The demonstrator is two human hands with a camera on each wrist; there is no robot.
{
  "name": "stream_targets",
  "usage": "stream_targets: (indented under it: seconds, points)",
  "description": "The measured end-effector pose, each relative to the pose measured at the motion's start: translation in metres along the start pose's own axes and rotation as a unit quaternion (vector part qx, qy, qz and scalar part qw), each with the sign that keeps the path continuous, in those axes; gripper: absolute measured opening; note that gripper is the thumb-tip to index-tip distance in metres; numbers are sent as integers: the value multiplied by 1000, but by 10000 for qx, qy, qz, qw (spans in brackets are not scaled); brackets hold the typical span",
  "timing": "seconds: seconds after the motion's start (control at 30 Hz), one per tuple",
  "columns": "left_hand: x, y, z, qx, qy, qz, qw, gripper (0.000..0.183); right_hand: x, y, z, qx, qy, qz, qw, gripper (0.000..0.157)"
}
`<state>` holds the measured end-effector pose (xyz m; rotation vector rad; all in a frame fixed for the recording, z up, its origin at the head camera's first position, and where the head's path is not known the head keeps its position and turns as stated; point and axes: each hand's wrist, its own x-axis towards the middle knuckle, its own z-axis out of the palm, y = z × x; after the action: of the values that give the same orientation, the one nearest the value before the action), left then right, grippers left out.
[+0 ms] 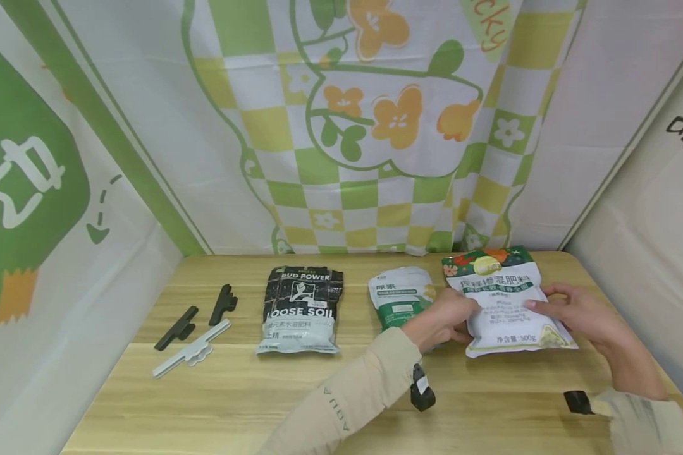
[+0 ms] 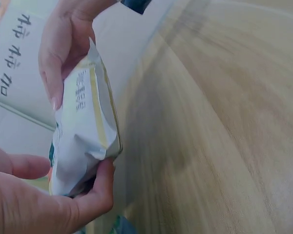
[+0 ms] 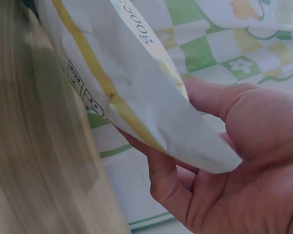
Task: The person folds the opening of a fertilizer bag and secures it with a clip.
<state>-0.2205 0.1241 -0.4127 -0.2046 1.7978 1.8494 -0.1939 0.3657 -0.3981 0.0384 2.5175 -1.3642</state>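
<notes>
we grip the white bag [image 1: 506,322], tilted, at two o'clock on the table [image 1: 233,411]; our left hand [image 1: 446,315] pinches its nine o'clock side, our right hand [image 1: 586,315] its three o'clock side, thumb on the front. near it at nine o'clock we see the green bag [image 1: 401,294], partly behind our left hand; farther that way lies the black bag [image 1: 301,309], then three clips [image 1: 190,350].

Checked cloth [image 1: 341,237] and wooden table [image 1: 489,414] on my feed
I see two black clips [image 1: 222,306] [image 1: 174,330] and one grey clip [image 1: 188,350] at left, a black-and-white soil bag [image 1: 301,309] right of them, orange flowers [image 1: 398,120] on the cloth
</notes>
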Motion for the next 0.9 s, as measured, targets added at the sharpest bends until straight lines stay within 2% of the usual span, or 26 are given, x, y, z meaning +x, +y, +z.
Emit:
stream_targets:
  seconds: [0.13,0.37,0.53,0.9]
  points:
    - [-9,4,-3,-135,154,185,9996,25,-3,-9,1,-81,64,-109,9999,62]
    - [-23,6,-14,-83,266,383,9989,39,-8,-23,6,-568,221,-78,9981,64]
    - [-30,6,-19,53,371,568,9977,31,-12,-31,8,-814,293,-251,9959,60]
    - [-47,2,-47,343,396,1200,9914,32,-15,-47,22,-346,1,-813,9961,43]
